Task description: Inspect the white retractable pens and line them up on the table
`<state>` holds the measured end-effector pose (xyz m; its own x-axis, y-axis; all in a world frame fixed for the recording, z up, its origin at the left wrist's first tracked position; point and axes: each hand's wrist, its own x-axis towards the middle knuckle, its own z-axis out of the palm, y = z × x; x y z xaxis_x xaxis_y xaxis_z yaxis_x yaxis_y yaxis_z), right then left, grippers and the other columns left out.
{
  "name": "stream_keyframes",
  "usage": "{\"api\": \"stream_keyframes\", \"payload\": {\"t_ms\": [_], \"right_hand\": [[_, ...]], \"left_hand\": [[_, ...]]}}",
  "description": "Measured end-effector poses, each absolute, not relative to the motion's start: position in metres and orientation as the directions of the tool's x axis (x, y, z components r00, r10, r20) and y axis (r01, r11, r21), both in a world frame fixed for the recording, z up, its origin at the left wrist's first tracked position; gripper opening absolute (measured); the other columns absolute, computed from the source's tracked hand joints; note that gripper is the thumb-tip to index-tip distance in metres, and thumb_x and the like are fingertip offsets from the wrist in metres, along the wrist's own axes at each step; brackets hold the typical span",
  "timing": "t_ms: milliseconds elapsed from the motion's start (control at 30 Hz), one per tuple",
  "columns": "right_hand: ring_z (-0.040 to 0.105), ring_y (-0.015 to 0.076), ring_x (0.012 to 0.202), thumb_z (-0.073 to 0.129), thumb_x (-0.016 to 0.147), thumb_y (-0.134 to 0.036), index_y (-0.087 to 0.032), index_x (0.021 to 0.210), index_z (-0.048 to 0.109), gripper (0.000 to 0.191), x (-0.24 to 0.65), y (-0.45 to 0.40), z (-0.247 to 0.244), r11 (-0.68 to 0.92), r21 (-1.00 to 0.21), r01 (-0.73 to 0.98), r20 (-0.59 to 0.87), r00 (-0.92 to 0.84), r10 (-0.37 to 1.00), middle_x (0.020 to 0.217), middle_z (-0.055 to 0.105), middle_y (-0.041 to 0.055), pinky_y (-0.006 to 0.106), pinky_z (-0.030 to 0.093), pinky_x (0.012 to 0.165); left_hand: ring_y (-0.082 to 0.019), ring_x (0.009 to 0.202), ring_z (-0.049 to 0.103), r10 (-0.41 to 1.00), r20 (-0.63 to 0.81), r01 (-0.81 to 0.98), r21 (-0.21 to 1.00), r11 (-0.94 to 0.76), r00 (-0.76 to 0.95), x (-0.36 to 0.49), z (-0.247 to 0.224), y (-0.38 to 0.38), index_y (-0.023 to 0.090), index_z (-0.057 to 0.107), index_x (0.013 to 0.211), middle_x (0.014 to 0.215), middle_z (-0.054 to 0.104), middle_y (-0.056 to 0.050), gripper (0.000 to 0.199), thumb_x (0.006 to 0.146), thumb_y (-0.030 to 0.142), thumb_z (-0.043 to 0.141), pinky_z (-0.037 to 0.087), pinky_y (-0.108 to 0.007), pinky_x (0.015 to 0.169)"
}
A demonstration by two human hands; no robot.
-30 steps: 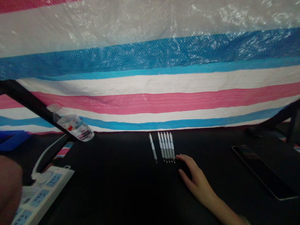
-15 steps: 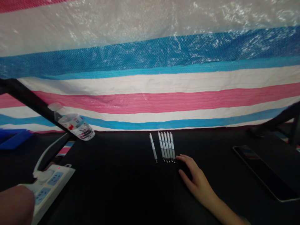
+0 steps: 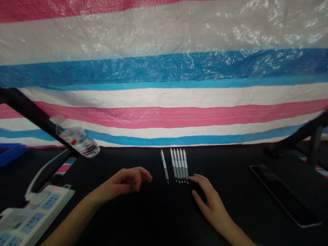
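Several white-and-grey pens (image 3: 179,165) lie side by side in a tight row on the black table (image 3: 153,218), tips toward me. One single pen (image 3: 164,166) lies a little apart, left of that row and slightly slanted. My right hand (image 3: 208,196) rests on the table with thumb and fingers apart; its fingertips are at the lower end of the rightmost pen and it holds nothing. My left hand (image 3: 128,181) hovers to the left of the single pen, fingers loosely bent and apart, with nothing in it.
A smartphone (image 3: 284,194) lies at the right. On the left are a white power strip (image 3: 38,212) with a cable, a clear plastic bottle (image 3: 82,140) leaning by a black bar (image 3: 33,114), and a blue tray (image 3: 11,153). A striped plastic sheet (image 3: 164,118) hangs behind the table.
My left hand has come in from the lower left edge, over the power strip, toward the single pen. My right hand stays beside the row. The pens look unmoved; the view has shifted slightly.
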<state>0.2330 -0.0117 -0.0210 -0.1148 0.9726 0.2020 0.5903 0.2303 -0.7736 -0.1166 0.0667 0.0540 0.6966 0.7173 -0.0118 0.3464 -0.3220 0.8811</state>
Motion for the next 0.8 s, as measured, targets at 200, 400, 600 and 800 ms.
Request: {"api": "stream_keyframes", "payload": {"t_ms": [200, 400, 600, 800], "right_hand": [[0.049, 0.0275, 0.131, 0.049, 0.092, -0.024, -0.027, 0.131, 0.055, 0.04, 0.234, -0.008, -0.022, 0.239, -0.749, 0.618, 0.215, -0.113, 0.97, 0.133, 0.059, 0.0091, 0.051, 0.041, 0.111], [0.042, 0.0296, 0.138, 0.048, 0.093, -0.026, -0.024, 0.139, 0.048, 0.046, 0.245, -0.002, -0.022, 0.225, -0.688, 0.689, 0.194, -0.124, 0.973, 0.142, 0.053, 0.0113, 0.055, 0.037, 0.113], [0.04, 0.0277, 0.139, 0.046, 0.095, -0.027, -0.023, 0.14, 0.047, 0.045, 0.258, 0.007, -0.025, 0.218, -0.677, 0.702, 0.19, -0.12, 0.975, 0.142, 0.055, 0.01, 0.054, 0.035, 0.115], [0.039, 0.0271, 0.139, 0.045, 0.096, -0.026, -0.025, 0.139, 0.049, 0.043, 0.262, 0.009, -0.023, 0.225, -0.687, 0.691, 0.187, -0.131, 0.974, 0.142, 0.055, 0.0081, 0.053, 0.035, 0.115]], "left_hand": [[-0.03, 0.131, 0.047, 0.811, 0.163, 0.668, 0.49, -0.56, 0.562, -0.063, 0.008, 0.075, 0.022, 0.058, 0.099, 0.136, 0.059, -0.011, 0.018, 0.084, 0.013, 0.055, 0.038, -0.052, 0.107], [-0.031, 0.129, 0.048, 0.793, 0.213, 0.677, 0.424, -0.601, 0.571, -0.034, -0.003, 0.083, 0.023, 0.053, 0.091, 0.134, 0.061, -0.009, 0.015, 0.082, 0.016, 0.062, 0.041, -0.049, 0.103], [-0.03, 0.128, 0.047, 0.756, 0.223, 0.646, 0.406, -0.646, 0.616, -0.006, 0.001, 0.089, 0.022, 0.056, 0.085, 0.127, 0.063, -0.008, 0.009, 0.083, 0.019, 0.064, 0.042, -0.047, 0.101], [-0.03, 0.127, 0.048, 0.752, 0.243, 0.641, 0.404, -0.653, 0.613, 0.017, 0.0, 0.084, 0.022, 0.058, 0.086, 0.125, 0.063, -0.008, 0.008, 0.083, 0.017, 0.064, 0.042, -0.048, 0.102]]}}
